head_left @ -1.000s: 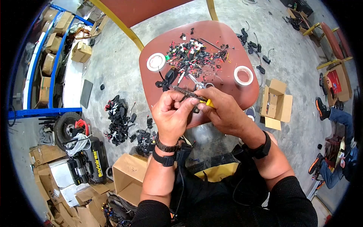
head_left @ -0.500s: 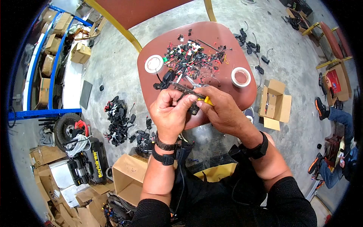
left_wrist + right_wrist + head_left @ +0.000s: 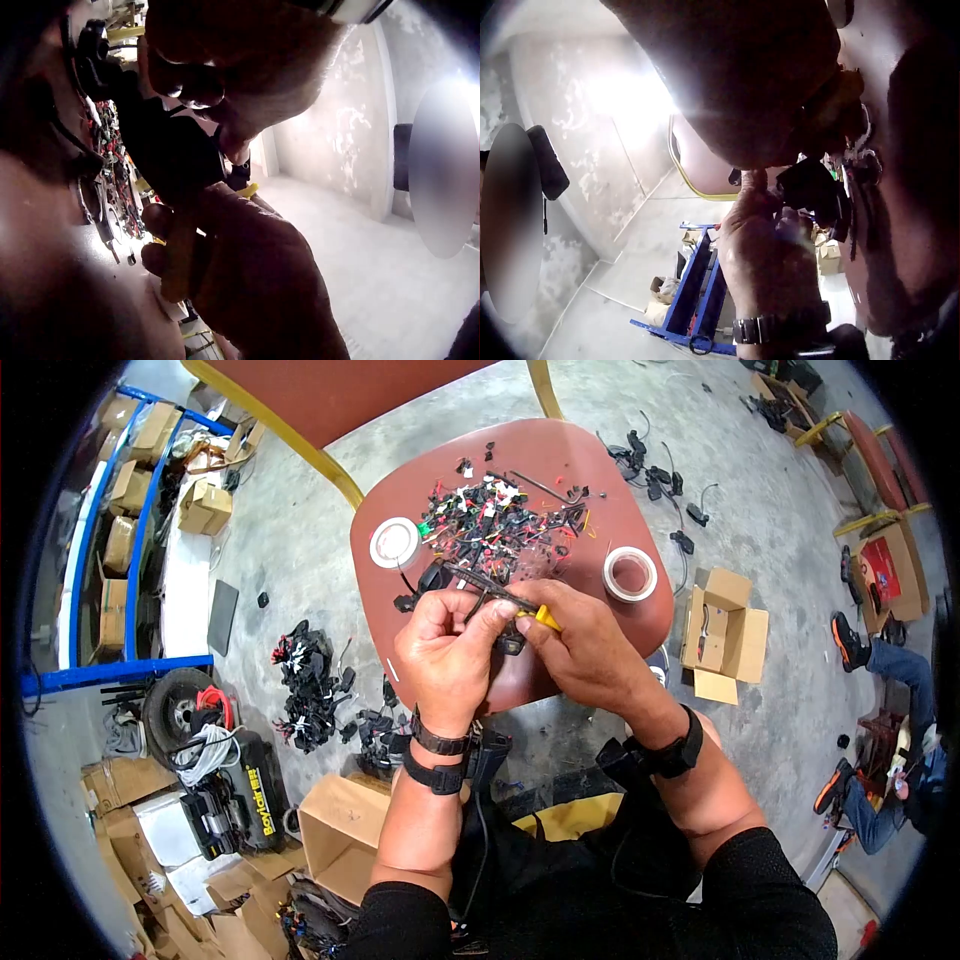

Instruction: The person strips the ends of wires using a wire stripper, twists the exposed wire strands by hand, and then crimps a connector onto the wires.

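Observation:
Both hands meet over the near edge of the red chair seat (image 3: 590, 650). My left hand (image 3: 450, 655) pinches a small black part between thumb and curled fingers; its exact kind cannot be told. The left wrist view shows a dark blocky body (image 3: 176, 154) between the two hands. My right hand (image 3: 590, 650) grips a tool with a yellow handle (image 3: 546, 618). A long dark piece (image 3: 480, 579) extends from beside that handle, slanting up and left across the left fingertips. Just beyond the left hand lies another black part (image 3: 432, 576) with a thin cable.
A heap of small connectors and wire scraps (image 3: 500, 520) covers the middle of the seat. Two white tape rolls (image 3: 396, 543) flank it. Black cabled parts lie on the floor at left (image 3: 310, 685) and right (image 3: 655, 480). An open cardboard box (image 3: 745, 625) stands right of the chair.
The chair seat and its heap have shifted slightly left in the head view. Both hands keep nearly the same place and grip, with only small finger movement around the parts.

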Motion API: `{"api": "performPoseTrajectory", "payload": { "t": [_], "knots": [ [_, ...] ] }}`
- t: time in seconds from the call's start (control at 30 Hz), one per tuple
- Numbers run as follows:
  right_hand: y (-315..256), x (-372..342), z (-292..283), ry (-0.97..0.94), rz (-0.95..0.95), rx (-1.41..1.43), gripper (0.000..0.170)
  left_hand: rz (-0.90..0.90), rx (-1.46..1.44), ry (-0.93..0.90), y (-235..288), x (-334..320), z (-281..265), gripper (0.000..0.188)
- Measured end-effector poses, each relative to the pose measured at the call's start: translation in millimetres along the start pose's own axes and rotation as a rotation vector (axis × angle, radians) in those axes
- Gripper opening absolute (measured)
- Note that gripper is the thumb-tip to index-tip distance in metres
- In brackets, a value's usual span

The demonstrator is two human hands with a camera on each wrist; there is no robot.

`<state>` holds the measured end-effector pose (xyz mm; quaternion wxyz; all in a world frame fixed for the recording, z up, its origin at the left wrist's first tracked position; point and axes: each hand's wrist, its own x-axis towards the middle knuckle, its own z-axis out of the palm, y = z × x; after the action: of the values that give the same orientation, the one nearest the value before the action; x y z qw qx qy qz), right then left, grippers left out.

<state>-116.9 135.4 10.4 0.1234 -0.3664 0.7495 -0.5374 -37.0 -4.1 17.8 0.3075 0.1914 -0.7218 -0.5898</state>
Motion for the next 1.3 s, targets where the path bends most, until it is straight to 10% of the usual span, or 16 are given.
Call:
{"api": "performPoseTrajectory", "payload": {
  "t": [1.3],
  "knots": [
    [5.5, 19.7, -13.1, 0.02, 0.157, 0.096, 0.035, -0.095, -0.033, 0.031, -4.4, 16.6, 13.0, 0.02]
  ]
}}
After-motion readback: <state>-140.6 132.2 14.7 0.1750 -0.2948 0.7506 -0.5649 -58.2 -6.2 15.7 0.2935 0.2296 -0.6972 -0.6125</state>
